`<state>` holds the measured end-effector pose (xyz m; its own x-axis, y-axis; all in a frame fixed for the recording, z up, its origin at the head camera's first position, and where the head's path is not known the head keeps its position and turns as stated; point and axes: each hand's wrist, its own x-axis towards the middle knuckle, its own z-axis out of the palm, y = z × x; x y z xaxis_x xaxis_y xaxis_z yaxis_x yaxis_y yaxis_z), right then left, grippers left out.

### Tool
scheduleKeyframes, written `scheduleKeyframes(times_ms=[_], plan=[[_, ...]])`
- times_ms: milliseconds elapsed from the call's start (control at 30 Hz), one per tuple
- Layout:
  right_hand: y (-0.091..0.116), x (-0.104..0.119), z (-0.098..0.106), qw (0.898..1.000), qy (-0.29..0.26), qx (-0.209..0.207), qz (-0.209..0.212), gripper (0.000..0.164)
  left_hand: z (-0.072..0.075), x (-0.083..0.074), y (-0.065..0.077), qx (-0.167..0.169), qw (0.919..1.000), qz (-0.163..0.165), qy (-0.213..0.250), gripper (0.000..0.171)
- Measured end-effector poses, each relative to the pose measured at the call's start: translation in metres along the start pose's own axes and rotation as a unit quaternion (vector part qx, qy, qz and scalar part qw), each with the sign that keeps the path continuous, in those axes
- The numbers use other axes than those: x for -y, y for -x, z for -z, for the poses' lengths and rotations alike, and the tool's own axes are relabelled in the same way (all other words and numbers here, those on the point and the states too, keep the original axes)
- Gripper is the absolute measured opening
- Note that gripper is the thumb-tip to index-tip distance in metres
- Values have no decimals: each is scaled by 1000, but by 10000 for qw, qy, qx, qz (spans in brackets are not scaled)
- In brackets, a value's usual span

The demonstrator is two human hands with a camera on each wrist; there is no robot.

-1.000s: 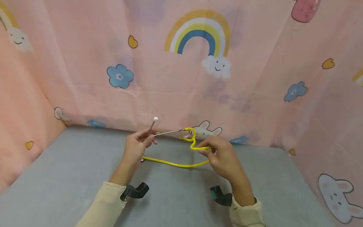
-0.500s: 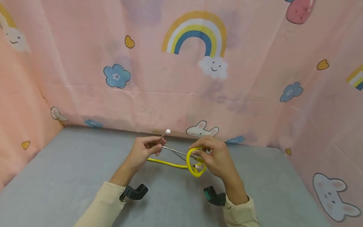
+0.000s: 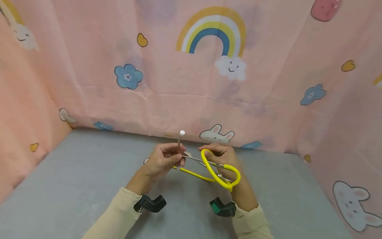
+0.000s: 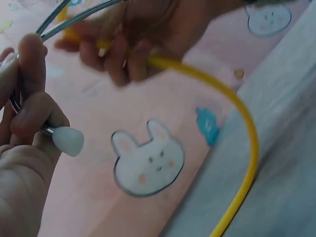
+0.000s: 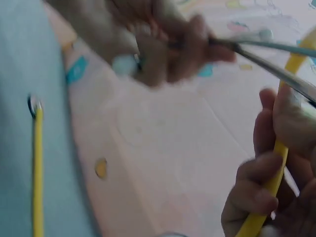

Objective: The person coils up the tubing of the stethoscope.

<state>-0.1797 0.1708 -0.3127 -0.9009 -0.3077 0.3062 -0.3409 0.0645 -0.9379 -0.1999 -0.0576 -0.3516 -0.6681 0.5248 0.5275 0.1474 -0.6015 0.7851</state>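
Note:
A stethoscope with yellow tubing is between the two hands. My left hand pinches its metal ear tubes near the ear-tip end; one white ear tip sticks up above the fingers. In the left wrist view a white ear tip pokes out below the curled fingers. My right hand grips the yellow tube, its fingers wrapped round it in the right wrist view. The tubing's forked part loops in front of the right hand. Behind the left hand, the chest piece lies on the table, mostly hidden in the head view.
A grey-covered table lies under the hands. Pink printed cloth hangs at the back and both sides. Black wrist mounts sit at both cuffs.
The hands have drawn closer together, mainly by the left moving right. The forked part of the tubing has swung from pointing left to a loop before the right hand, and the ear tubes now cross.

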Motion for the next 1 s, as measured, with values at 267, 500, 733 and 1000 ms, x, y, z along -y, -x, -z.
scheduleKeyframes(times_ms=[267,500,733,1000], plan=[[-2,-5,-34,9754,-1704,-96,-1398,23,-17,0,0,-675,9961,-195,535,20],[-2,-12,-55,9684,-1381,-1073,-1777,22,-28,2,-4,-2302,9729,-212,37,19],[-5,-14,-68,9829,1155,-969,-1054,27,-28,0,-12,-3746,9255,-436,-361,27],[2,-12,-80,9288,3557,-752,-712,25,-22,-5,-9,-4308,8615,-1047,-2476,18]])
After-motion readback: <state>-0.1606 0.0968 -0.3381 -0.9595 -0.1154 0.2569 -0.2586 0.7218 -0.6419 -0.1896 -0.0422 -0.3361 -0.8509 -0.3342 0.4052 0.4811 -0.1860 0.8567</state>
